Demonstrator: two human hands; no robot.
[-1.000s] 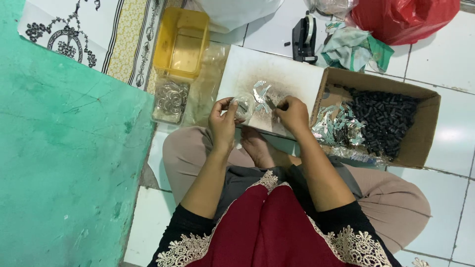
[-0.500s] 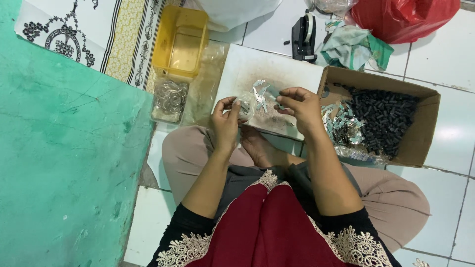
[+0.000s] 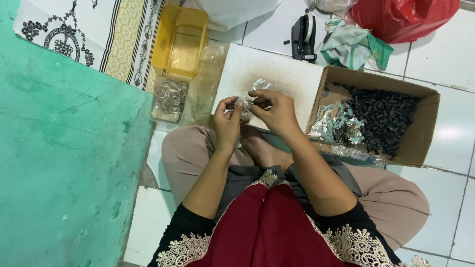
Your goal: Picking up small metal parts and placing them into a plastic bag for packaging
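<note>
White floor tiles [image 3: 445, 54] are lying under everything, with a green painted wall [image 3: 64, 163] running down the left side and a patterned cloth [image 3: 114, 34] spreading out at the top left. A person is sitting cross-legged on the tiles, and a white board [image 3: 277, 74] is lying in front of the knees. Both hands are meeting just above the near edge of that board. The left hand [image 3: 228, 123] and the right hand [image 3: 274, 110] are pinching together on a small cluster of shiny metal pieces [image 3: 250, 99], fingertips closing on it from either side; the pieces are probably thin stamped parts, though they are showing too small to be sure.

A cardboard box [image 3: 420, 133] is sitting just right of the board, holding a heap of small black parts [image 3: 386, 118] and a pile of silvery metal pieces [image 3: 336, 126] at its left end. A yellow plastic tub [image 3: 180, 39] is standing to the left of the board, and a clear bag of metal rings [image 3: 169, 99] is lying just below it. A black tool [image 3: 303, 32], a crumpled cloth [image 3: 354, 44] and a red plastic bag [image 3: 401, 17] are lying beyond the box.
</note>
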